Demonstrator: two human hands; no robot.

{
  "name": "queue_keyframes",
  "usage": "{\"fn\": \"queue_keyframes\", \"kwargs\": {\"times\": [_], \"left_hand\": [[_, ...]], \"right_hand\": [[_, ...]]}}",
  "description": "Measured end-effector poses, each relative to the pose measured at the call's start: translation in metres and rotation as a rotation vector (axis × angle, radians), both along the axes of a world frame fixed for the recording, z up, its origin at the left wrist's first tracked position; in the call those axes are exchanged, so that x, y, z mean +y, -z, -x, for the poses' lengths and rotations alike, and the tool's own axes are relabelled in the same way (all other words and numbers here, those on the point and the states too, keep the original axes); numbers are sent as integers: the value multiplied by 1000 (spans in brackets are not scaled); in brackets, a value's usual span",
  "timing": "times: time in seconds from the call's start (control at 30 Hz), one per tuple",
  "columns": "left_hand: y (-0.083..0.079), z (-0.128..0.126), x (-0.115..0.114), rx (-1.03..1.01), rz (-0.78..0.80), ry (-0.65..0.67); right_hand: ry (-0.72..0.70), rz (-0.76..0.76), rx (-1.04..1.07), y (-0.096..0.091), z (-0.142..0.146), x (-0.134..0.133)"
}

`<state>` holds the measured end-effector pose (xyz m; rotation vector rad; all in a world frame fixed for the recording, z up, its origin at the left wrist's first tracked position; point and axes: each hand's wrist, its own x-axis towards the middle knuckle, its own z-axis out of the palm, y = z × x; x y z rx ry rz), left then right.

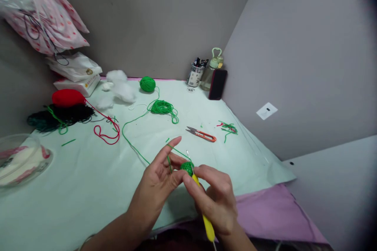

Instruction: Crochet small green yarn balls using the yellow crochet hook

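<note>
In the head view, 2 bare hands meet over the front of the table covering (97, 192). The left hand (160, 174) has its thumb and some fingers closed on 1 small green crocheted piece (186, 169), its index finger raised with 1 green strand (179, 151) running over it. The piece sits between the hands, just above the covering's near edge. The right hand (215, 198) is closed around 1 crochet hook (208, 227) with a yellow handle; its metal tip points up beside the piece, and whether it passes through a stitch I cannot tell.

Beyond them lie 1 pair of orange-handled snips (202, 134), 1 small heap of green and red scraps (229, 128), 1 loose green bundle (162, 107) and 1 green ball (147, 84). At the left are 1 red ball (68, 97), 1 dark yarn bundle (75, 113), several white fibre tufts (123, 91) and 1 clear tub (48, 164). Near the back right corner stand 1 pen holder (195, 76), 1 bottle (207, 78) and 1 phone (218, 84).
</note>
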<state>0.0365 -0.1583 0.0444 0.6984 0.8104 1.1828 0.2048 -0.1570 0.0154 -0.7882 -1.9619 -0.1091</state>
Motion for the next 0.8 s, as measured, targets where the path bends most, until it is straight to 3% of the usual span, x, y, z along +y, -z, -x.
{"fn": "queue_keyframes", "kwargs": {"times": [0.1, 0.2, 0.4, 0.6, 0.8], "left_hand": [[-2, 3, 1, -190, 141, 132], [-6, 8, 5, -223, 168, 195], [-5, 14, 11, -108, 90, 183], [-2, 16, 12, 20, 4, 192], [0, 24, 15, 105, -76, 204]], "right_hand": [[-84, 105, 221, -2, 4, 1], [-216, 308, 473, -7, 6, 3], [-295, 500, 570, -12, -1, 2], [-338, 684, 816, -9, 0, 3], [-314, 736, 929, -12, -1, 6]]}}
